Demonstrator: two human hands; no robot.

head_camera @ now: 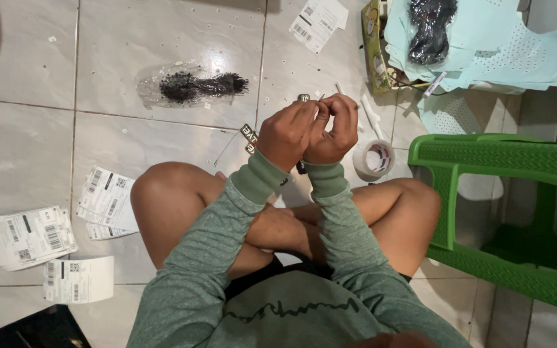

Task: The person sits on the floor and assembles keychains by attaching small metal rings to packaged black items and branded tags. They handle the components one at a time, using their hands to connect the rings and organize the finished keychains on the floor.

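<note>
I sit cross-legged on a tiled floor, in green sleeves. My left hand (286,134) and my right hand (331,130) are pressed together in front of me, fingers pinched on a small metal piece (304,98) at the fingertips. A thin wire or pin pokes out beside it. Dangling below my left hand is a small black tag with pale letters (249,136) and a thin string. What exactly sits between the fingers is mostly hidden.
A clear bag of small black items (191,86) lies ahead on the floor. A tape roll (375,159) sits by my right knee. A green plastic stool (504,212) stands at right. Printed label sheets (30,237) lie at left, pale perforated sheets (485,45) at the far right.
</note>
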